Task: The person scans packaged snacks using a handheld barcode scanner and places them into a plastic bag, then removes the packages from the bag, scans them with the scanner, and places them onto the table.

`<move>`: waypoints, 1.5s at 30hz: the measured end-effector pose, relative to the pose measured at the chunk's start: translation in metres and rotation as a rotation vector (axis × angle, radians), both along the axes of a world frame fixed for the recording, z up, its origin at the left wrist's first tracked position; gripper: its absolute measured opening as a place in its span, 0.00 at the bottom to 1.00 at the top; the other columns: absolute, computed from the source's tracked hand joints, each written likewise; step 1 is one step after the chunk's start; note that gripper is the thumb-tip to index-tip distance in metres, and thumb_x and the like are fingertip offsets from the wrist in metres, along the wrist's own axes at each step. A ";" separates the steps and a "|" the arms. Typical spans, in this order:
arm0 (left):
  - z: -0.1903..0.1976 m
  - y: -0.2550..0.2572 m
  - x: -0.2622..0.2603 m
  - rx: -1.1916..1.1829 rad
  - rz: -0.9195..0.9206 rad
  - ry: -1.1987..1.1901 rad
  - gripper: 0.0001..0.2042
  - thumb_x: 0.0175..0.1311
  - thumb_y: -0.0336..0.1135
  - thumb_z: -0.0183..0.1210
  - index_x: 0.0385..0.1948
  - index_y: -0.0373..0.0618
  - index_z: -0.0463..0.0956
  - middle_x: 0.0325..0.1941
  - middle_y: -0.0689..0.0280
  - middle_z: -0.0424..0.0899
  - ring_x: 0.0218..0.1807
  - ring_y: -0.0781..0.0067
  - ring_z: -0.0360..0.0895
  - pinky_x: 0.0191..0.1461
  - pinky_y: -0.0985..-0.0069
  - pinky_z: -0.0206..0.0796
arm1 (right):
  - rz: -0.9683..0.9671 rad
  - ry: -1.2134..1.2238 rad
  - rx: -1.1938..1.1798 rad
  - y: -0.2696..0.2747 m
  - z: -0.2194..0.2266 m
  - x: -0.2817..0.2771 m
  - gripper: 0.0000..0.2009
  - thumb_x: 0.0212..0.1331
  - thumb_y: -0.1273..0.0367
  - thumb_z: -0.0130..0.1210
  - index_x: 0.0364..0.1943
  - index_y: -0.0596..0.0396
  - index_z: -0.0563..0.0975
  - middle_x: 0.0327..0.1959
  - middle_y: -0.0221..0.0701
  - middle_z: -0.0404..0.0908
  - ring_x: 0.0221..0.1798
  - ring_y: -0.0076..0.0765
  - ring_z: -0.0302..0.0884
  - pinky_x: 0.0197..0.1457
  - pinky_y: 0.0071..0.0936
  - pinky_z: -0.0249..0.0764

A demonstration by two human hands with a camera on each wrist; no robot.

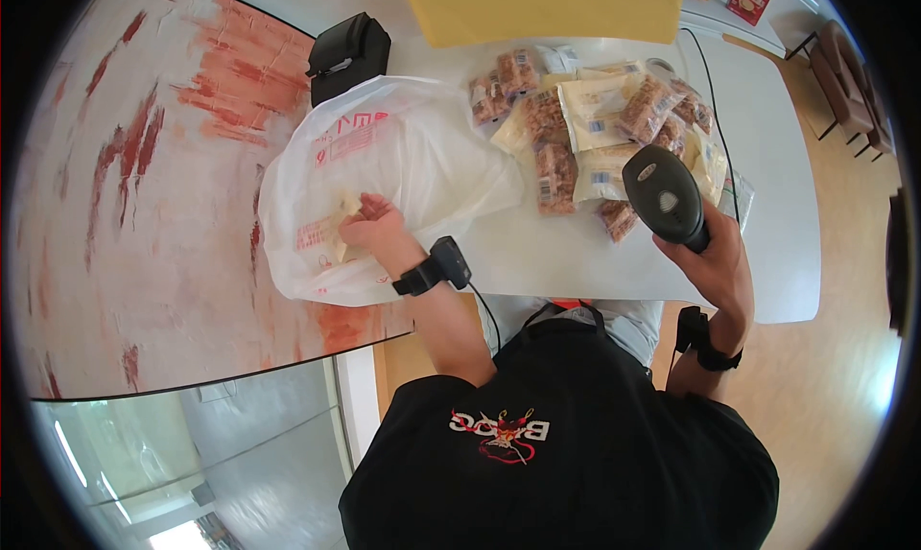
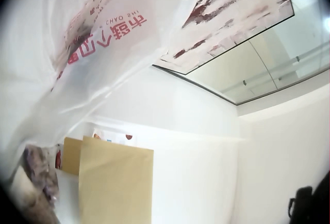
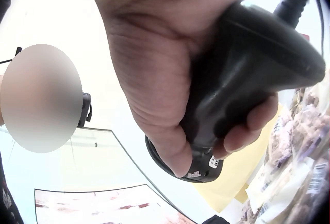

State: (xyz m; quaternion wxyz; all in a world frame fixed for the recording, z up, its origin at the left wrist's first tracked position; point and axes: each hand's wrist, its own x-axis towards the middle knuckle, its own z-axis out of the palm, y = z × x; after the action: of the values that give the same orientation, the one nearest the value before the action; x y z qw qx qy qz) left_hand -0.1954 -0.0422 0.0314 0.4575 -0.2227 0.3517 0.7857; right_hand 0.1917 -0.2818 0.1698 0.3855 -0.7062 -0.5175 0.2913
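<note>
The left hand (image 1: 374, 229) reaches into the white plastic bag (image 1: 403, 157) on the counter (image 1: 767, 166), fingers loosely spread over a pale snack packet (image 1: 347, 208) already inside. The right hand (image 1: 720, 262) grips the barcode scanner (image 1: 665, 195), fingers wrapped round its handle. Most snack packets (image 1: 595, 128) lie unbagged beside the bag; a black printer (image 1: 347, 56) stands behind it.

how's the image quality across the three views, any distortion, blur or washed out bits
Head view: strong fisheye curve with a dark vignette, though the barcode scanner and snack packets stay sharp. Left wrist view: the white plastic bag is close, soft and overexposed. Right wrist view: the right hand fills the frame against a blown-out background, with packets blurred at the right edge.
</note>
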 end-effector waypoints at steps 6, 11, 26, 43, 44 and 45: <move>-0.015 -0.004 0.012 0.063 -0.007 0.008 0.12 0.64 0.38 0.52 0.40 0.40 0.75 0.35 0.66 0.80 0.35 0.69 0.81 0.39 0.77 0.78 | 0.009 -0.016 0.029 -0.003 -0.003 0.004 0.18 0.48 0.71 0.67 0.44 0.61 0.78 0.27 0.37 0.82 0.29 0.30 0.78 0.40 0.30 0.74; -0.024 -0.002 0.012 0.085 -0.055 0.065 0.10 0.67 0.35 0.53 0.44 0.41 0.74 0.39 0.68 0.81 0.39 0.72 0.81 0.38 0.78 0.77 | -0.003 -0.008 -0.004 -0.004 -0.002 0.005 0.17 0.48 0.71 0.67 0.43 0.61 0.78 0.27 0.38 0.82 0.29 0.31 0.78 0.40 0.30 0.74; 0.021 -0.027 0.011 0.099 -0.211 -0.082 0.12 0.64 0.35 0.56 0.47 0.44 0.75 0.41 0.71 0.85 0.40 0.79 0.83 0.35 0.82 0.72 | 0.024 0.006 0.045 -0.002 -0.001 -0.002 0.17 0.48 0.72 0.67 0.43 0.61 0.79 0.27 0.36 0.82 0.29 0.28 0.77 0.39 0.27 0.74; -0.001 -0.020 0.003 -0.011 -0.290 -0.208 0.06 0.66 0.36 0.61 0.27 0.51 0.77 0.22 0.77 0.80 0.24 0.85 0.78 0.28 0.85 0.66 | 0.031 -0.029 0.030 0.000 -0.002 -0.006 0.17 0.48 0.71 0.68 0.43 0.60 0.79 0.25 0.33 0.80 0.27 0.27 0.73 0.37 0.27 0.72; -0.004 -0.015 0.000 -0.031 -0.291 -0.225 0.06 0.65 0.36 0.61 0.27 0.51 0.77 0.22 0.78 0.79 0.23 0.85 0.77 0.27 0.85 0.65 | 0.032 -0.031 0.031 0.001 -0.002 -0.006 0.17 0.48 0.71 0.68 0.43 0.60 0.79 0.25 0.33 0.80 0.27 0.27 0.73 0.37 0.27 0.72; -0.007 -0.012 -0.002 -0.052 -0.292 -0.241 0.06 0.64 0.36 0.62 0.27 0.51 0.77 0.21 0.79 0.79 0.23 0.85 0.76 0.27 0.85 0.64 | 0.035 -0.024 0.029 0.001 -0.002 -0.006 0.17 0.48 0.71 0.68 0.43 0.60 0.79 0.25 0.33 0.80 0.27 0.26 0.73 0.36 0.27 0.72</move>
State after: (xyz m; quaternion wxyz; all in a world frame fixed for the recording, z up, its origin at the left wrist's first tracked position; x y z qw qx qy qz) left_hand -0.1978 -0.0545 0.0248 0.5998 -0.2734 0.3431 0.6692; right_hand 0.1856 -0.2809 0.1673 0.3846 -0.6948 -0.5384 0.2819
